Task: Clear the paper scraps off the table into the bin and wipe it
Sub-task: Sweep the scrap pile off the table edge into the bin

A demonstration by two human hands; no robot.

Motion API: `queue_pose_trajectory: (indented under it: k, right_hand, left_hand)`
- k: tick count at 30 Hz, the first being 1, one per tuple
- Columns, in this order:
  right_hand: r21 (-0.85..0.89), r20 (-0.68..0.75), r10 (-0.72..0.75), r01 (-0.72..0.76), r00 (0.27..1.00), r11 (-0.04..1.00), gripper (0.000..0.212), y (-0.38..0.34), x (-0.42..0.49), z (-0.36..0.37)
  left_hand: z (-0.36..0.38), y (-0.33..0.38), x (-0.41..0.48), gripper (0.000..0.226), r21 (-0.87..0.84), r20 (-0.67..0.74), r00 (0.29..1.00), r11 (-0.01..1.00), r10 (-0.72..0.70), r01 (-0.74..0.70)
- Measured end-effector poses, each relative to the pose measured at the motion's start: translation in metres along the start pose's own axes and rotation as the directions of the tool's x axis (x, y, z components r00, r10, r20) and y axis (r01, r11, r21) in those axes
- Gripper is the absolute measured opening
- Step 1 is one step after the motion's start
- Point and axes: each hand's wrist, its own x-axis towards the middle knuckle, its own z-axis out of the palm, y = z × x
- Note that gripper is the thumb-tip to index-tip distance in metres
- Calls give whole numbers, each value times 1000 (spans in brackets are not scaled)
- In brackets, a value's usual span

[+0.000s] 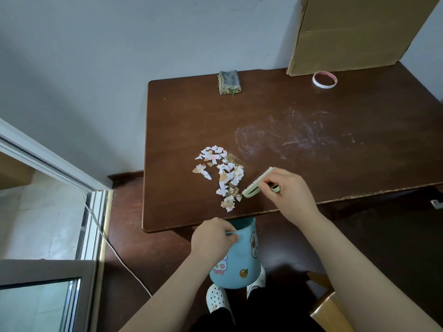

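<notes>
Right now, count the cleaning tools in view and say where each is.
2. The green brush is in the right hand, beside the paper scraps; the folded cloth lies near the far edge of the table. Others may be hidden.

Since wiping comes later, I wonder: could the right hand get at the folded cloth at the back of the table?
Probably yes for the path: only bare table lies between the right hand and the cloth. But that hand grips the brush, so it is not free.

Single head view, steeply down onto table [182, 111], near.
</notes>
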Motion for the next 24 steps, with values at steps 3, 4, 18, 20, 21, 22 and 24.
queue_pose_trajectory:
  k: [3, 4, 18, 20, 21, 22, 24]
  right_hand:
    - [-15, 57, 49, -48, 997, 999, 20, 1, -1, 10]
    - [-22, 81, 55, -53, 995, 998, 22, 0, -2, 12]
    - [-31, 188, 30, -24, 982, 999, 26, -23, 9, 9]
    - [-94, 265, 51, -27, 963, 995, 29, -25, 8, 12]
    - [-105, 293, 62, -32, 954, 994, 30, -24, 7, 11]
    - [-104, 311, 68, -37, 948, 994, 30, -24, 4, 10]
    - [-66, 318, 71, -52, 946, 996, 29, -24, 0, 5]
  left_hand:
    - [1, 3, 1, 21, 9, 1, 1000, 1000, 2, -2]
    - [1, 3, 1, 21, 12, 0, 1000, 1000, 3, -3]
    - [2, -1, 1, 21, 5, 25, 999, 1000, -23, 23]
    - [1, -2, 0, 21, 7, 25, 999, 1000, -25, 25]
    - [1, -2, 0, 21, 8, 26, 999, 1000, -28, 28]
    - [0, -3, 0, 21, 11, 28, 999, 999, -30, 30]
    - [0, -3, 0, 22, 15, 32, 999, 999, -31, 31]
